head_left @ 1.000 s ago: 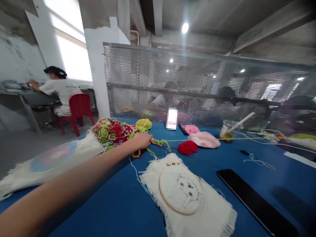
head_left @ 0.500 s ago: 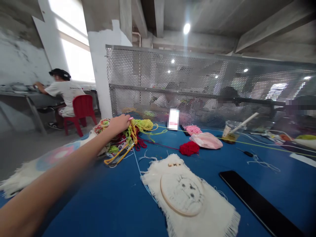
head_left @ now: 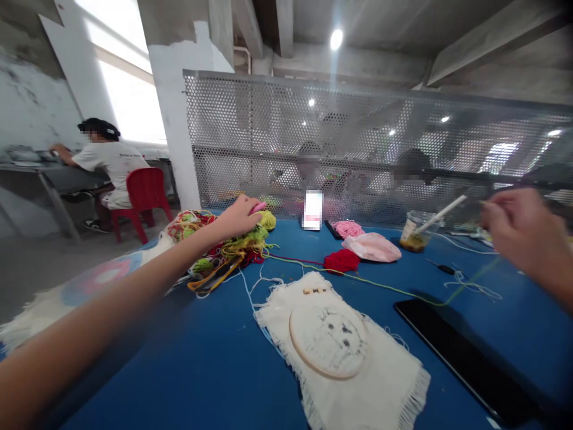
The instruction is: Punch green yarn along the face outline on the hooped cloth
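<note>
My left hand (head_left: pixel 239 216) reaches over a tangled heap of coloured yarn (head_left: pixel 215 251). Its fingers are curled round a small pink object (head_left: pixel 258 207) whose kind I cannot make out. Beside its fingertips lies a yellow-green yarn ball (head_left: pixel 267 220). On the right, my right hand (head_left: pixel 521 230), somewhat blurred, is raised with its fingers pinched on a light green yarn strand (head_left: pixel 389 285). This strand runs slack across the table from the heap. Between my hands lies a fringed white cloth (head_left: pixel 385 382) with an embroidery hoop (head_left: pixel 329 340) showing a dark-lined design.
A black phone (head_left: pixel 461 358) lies at right. Behind are red yarn (head_left: pixel 341 261), a pale pink pouch (head_left: pixel 373 246), pink yarn (head_left: pixel 348 229), a lit phone (head_left: pixel 312 210) and a cup with straw (head_left: pixel 414 232). A perforated metal screen (head_left: pixel 250 131) bounds the table; a person (head_left: pixel 111 155) sits left.
My right hand has come into view at right. The green strand, taut before, has sagged onto the table. My left hand has shifted slightly right over the heap; the view has tilted slightly down.
</note>
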